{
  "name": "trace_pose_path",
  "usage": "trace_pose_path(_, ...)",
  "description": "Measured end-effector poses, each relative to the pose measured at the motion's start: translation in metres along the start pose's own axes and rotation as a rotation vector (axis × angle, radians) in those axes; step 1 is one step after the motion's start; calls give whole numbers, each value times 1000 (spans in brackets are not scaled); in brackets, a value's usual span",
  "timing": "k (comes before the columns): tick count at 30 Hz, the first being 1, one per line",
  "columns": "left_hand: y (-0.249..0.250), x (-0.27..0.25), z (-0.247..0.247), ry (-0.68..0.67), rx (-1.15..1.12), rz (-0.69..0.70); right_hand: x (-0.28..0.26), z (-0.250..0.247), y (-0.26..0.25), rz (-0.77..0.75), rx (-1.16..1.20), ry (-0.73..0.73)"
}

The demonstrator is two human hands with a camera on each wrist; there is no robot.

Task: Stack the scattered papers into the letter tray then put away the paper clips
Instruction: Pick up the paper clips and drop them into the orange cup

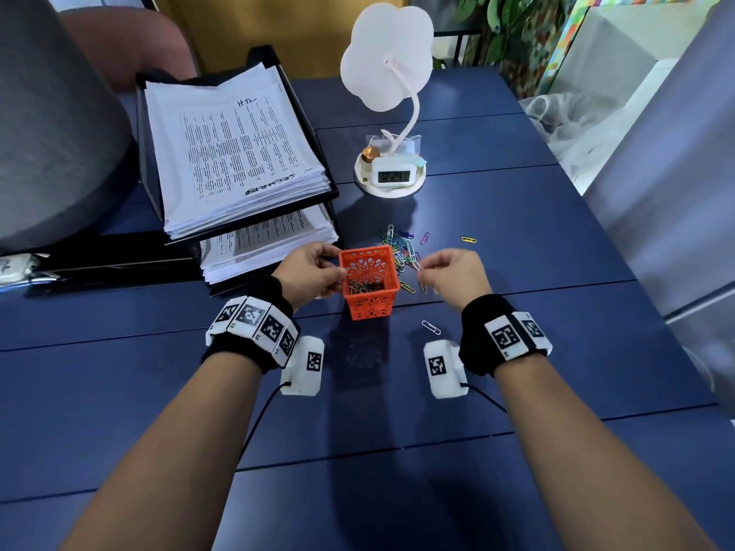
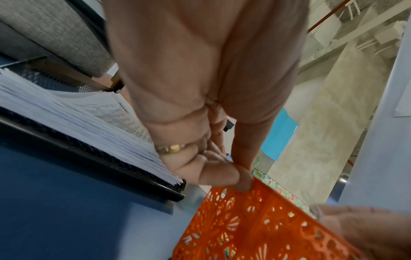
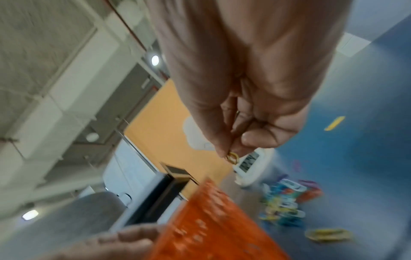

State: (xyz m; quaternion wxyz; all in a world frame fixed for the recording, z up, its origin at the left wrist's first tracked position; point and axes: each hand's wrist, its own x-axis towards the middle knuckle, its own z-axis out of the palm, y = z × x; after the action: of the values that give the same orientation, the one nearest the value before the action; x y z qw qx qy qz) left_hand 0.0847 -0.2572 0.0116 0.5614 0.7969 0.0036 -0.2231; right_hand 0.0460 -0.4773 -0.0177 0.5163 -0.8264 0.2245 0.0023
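An orange lattice basket [image 1: 370,280] stands on the blue table with some paper clips in its bottom. My left hand [image 1: 314,272] grips its left rim, thumb on the edge [image 2: 242,183]. Just right of the basket, my right hand [image 1: 445,274] pinches a few paper clips [image 3: 232,157] between thumb and fingers. A pile of coloured paper clips [image 1: 399,248] lies behind the basket. Single clips lie apart: a yellow one [image 1: 468,239], a white one [image 1: 431,327]. The black letter tray [image 1: 151,180] at the left holds thick stacks of printed papers [image 1: 234,145].
A white flower-shaped lamp [image 1: 387,57] with a small digital clock [image 1: 394,176] on its base stands behind the clips. A grey chair back [image 1: 51,125] rises at the far left. A crumpled clear plastic bag [image 1: 564,121] lies at the table's right edge.
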Motion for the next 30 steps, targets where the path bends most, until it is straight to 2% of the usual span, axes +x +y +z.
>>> trace_pose_path(4, -1, 1, 0, 2, -6, 4, -8, 0, -30, -88, 292, -27)
trace_pose_path(8, 0, 1, 2, 0, -14, 7, -10, 7, -42, -127, 326, -123)
trace_pose_path(13, -2, 0, 2, 7, -12, 20, 3, 9, -21, -100, 153, -64)
trace_pose_path(18, -5, 2, 1, 12, -19, 19, 12, 19, 12, 17, -283, -41)
trace_pose_path(24, -6, 2, -2, 10, -4, 14, 20, 35, 17, -106, -649, -142)
trace_pose_path(30, -6, 2, -2, 12, 13, 4, 22, 36, 14, -121, -784, -219)
